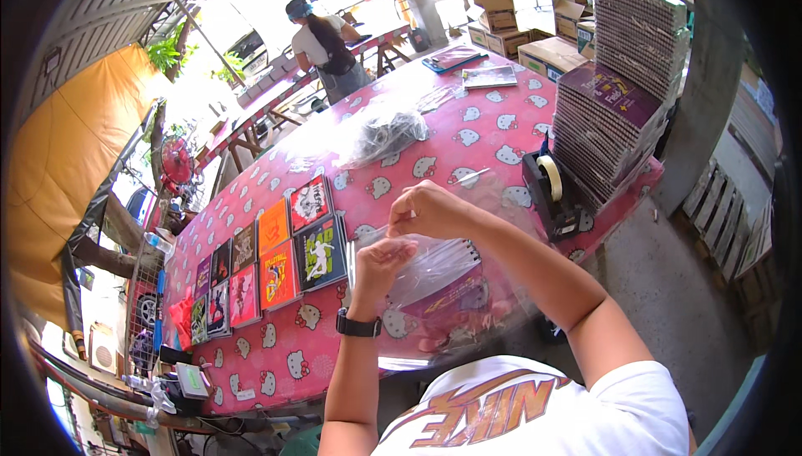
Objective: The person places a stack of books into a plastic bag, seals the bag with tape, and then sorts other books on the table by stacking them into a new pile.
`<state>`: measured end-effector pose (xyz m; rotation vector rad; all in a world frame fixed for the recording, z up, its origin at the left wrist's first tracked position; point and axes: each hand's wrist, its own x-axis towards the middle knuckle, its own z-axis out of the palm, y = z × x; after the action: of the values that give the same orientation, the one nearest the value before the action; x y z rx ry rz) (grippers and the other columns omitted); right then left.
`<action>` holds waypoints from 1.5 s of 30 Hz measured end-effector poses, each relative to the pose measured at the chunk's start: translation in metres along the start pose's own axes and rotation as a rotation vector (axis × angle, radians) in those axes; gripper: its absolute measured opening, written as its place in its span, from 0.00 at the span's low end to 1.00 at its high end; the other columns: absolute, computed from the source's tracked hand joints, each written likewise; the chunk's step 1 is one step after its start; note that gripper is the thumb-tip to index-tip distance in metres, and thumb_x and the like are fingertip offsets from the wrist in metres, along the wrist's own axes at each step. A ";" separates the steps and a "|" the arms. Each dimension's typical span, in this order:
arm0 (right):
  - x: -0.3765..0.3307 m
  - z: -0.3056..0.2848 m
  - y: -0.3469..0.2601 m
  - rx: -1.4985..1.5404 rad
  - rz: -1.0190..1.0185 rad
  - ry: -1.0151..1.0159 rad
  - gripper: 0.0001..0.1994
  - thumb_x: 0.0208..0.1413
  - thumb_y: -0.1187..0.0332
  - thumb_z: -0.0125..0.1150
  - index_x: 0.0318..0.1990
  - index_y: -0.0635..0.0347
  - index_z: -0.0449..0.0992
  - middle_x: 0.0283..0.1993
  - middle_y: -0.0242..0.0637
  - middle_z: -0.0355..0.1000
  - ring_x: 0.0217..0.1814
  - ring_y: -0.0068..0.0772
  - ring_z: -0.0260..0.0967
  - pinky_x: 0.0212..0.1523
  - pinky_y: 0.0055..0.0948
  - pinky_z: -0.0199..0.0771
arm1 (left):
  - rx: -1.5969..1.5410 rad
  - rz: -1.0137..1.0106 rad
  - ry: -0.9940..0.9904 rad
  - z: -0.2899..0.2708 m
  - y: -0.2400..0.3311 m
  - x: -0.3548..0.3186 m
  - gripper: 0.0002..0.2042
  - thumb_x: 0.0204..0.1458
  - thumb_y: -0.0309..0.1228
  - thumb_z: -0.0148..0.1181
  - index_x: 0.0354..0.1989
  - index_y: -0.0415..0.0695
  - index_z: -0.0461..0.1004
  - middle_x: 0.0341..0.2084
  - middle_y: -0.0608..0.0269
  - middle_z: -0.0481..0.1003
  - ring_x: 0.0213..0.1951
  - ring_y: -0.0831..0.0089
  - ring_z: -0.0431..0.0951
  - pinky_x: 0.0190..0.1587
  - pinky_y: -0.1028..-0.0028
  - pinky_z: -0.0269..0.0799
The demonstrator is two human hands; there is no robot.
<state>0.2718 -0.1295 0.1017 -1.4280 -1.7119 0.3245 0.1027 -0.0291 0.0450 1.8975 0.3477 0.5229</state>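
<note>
A long table [317, 343] with a pink cat-print cover fills the middle. At its right side rises a tall stack of spiral notebooks [614, 96]; to the left, two rows of colourful notebooks [278, 274] lie face up. Clear plastic [434, 264] spreads over the near edge, with a purple-covered spiral notebook [451, 293] beneath it, left of a black tape dispenser [551, 193]. Just above the plastic, the right hand [428, 208] and left hand [386, 265] nearly meet, fingers curled; whether they pinch the plastic cannot be told. A dark watch [358, 323] circles the left wrist.
</note>
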 end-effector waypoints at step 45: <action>-0.100 0.031 0.007 -0.200 -0.194 0.119 0.14 0.37 0.69 0.66 0.36 0.54 0.75 0.39 0.29 0.72 0.47 0.34 0.65 0.55 0.41 0.58 | 0.604 0.508 0.055 0.023 0.028 -0.046 0.12 0.41 0.35 0.65 0.30 0.40 0.77 0.34 0.59 0.76 0.43 0.61 0.74 0.48 0.65 0.68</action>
<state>0.2510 -0.2074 0.0342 -1.3774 -1.8062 -0.0383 0.0751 -0.0792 0.0546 2.5812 0.0470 0.8786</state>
